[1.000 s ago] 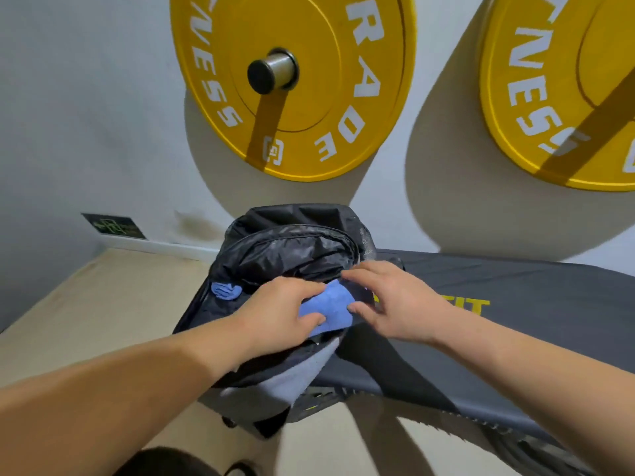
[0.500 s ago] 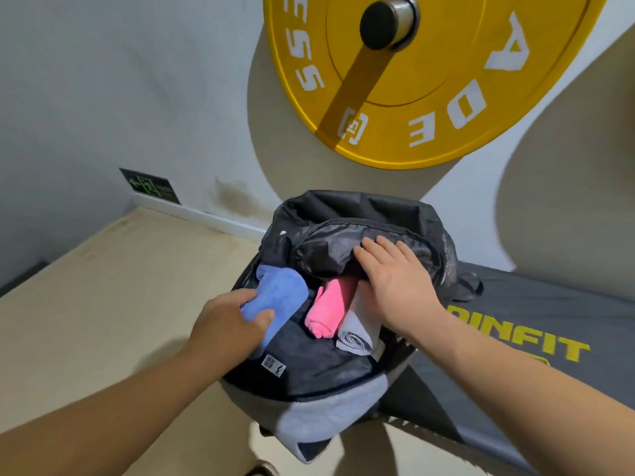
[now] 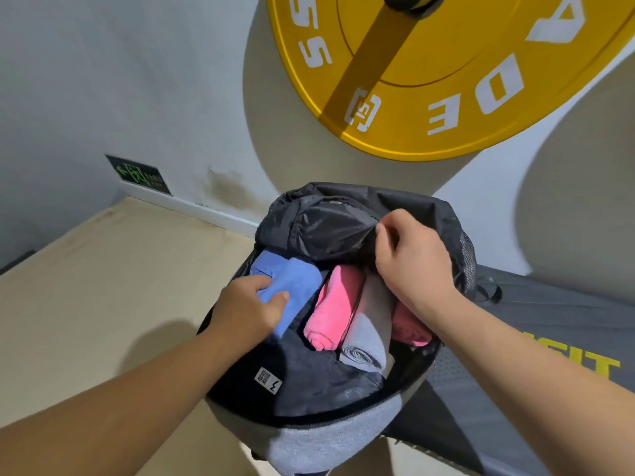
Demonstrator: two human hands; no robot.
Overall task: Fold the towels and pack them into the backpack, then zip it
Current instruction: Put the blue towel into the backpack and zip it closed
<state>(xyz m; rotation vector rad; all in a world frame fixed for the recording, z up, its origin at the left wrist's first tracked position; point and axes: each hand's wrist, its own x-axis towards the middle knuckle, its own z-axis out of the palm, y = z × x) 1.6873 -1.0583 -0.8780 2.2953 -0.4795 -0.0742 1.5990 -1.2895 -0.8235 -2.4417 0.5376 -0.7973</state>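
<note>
A black and grey backpack (image 3: 330, 438) stands open on the end of a bench. Inside lie a blue towel (image 3: 295, 286) at the left, a rolled pink towel (image 3: 333, 310) in the middle and a rolled grey towel (image 3: 367, 341) beside it; more pink cloth (image 3: 409, 328) shows at the right. My left hand (image 3: 247, 310) grips the blue towel at the bag's left edge. My right hand (image 3: 412, 259) pinches the black flap (image 3: 326, 225) at the top of the opening.
The dark bench pad (image 3: 549, 338) with yellow lettering runs off to the right. A yellow weight plate (image 3: 446, 80) hangs on the wall above. Beige floor (image 3: 103, 286) lies to the left, with a green exit sign (image 3: 139, 174) low on the wall.
The view has drawn closer to the bag. My right hand has lifted off the towels and closed on the flap. My left hand still holds the blue towel, now deeper in the bag.
</note>
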